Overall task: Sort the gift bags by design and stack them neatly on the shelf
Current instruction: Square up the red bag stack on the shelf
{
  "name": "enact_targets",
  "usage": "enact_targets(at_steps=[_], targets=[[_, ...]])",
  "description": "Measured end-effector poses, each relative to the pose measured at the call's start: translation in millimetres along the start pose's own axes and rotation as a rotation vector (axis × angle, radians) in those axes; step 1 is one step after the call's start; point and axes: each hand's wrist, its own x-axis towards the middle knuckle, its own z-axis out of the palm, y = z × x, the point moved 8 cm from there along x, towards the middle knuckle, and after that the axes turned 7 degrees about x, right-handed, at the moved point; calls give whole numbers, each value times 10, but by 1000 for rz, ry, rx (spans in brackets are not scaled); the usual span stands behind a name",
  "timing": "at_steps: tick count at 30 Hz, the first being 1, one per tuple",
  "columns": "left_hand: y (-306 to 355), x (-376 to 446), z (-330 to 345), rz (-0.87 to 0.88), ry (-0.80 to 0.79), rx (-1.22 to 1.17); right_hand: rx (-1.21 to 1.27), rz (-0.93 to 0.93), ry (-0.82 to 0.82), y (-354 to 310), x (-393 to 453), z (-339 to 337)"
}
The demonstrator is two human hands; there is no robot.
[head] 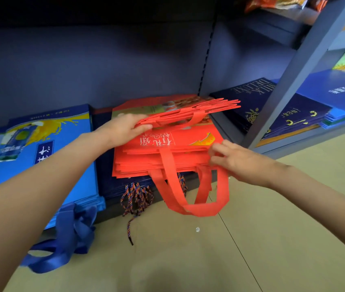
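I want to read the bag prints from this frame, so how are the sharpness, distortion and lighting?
Head view: wide-angle bending curves the shelf post and stretches both forearms; the right hand is motion-blurred, the left hand sharper; the red bags are brightly lit with readable print, while the shelf back sinks into dark shadow.

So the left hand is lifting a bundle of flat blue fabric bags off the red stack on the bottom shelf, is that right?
Not quite: the head view shows the left hand lifting a bundle of flat red fabric bags, not blue ones, off the red stack on the bottom shelf.
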Motion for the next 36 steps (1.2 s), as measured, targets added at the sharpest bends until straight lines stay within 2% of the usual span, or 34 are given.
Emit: enact_targets(at_steps=[4, 7, 9, 11, 13, 14, 15, 16, 19, 20, 22, 24, 26, 28, 30, 33, 36], targets=[[22, -1, -59, 13, -5, -4, 120, 130, -13, 201, 46, -325], [36, -20, -59, 10, -78, 19, 322, 80, 317, 238, 140, -735], [38, -45, -56, 19, -118, 17, 527, 140, 429, 299, 221, -840], [20, -73, -51, 6, -138, 23, 834, 288, 394, 369, 272, -735], [-7, -88, -18, -7, -162, 7, 1192, 353, 348, 325, 297, -616], [-31, -90, 4, -15, -171, -24, 1264, 369, 332, 279, 312, -581], [-52, -87, 21, -27, -171, -60, 1207, 387, 328, 266, 334, -561], [-76, -79, 25, -42, -161, -88, 992, 404, 331, 281, 357, -588], [-131, -14, -31, -77, -73, -125, 76, 414, 234, 215, 482, -676], [-153, 11, -79, -96, -20, -150, -97, 452, 222, 179, 500, -713], [-191, 33, -209, -147, 89, -264, -221, 515, 211, 111, 527, -691], [-225, 36, -341, -193, 182, -396, -189, 577, 117, 114, 569, -501], [-252, 21, -444, -215, 248, -467, 97, 732, 65, 324, 596, -229], [-260, -17, -503, -216, 278, -471, 444, 934, 118, 664, 592, -9], [-247, -59, -529, -192, 266, -415, 623, 1053, 148, 874, 573, 147], [-71, -92, -551, -115, 232, -130, 650, 1001, 150, 896, 613, 248], [132, -92, -371, -113, 163, 259, 583, 799, 322, 724, 601, 102]])
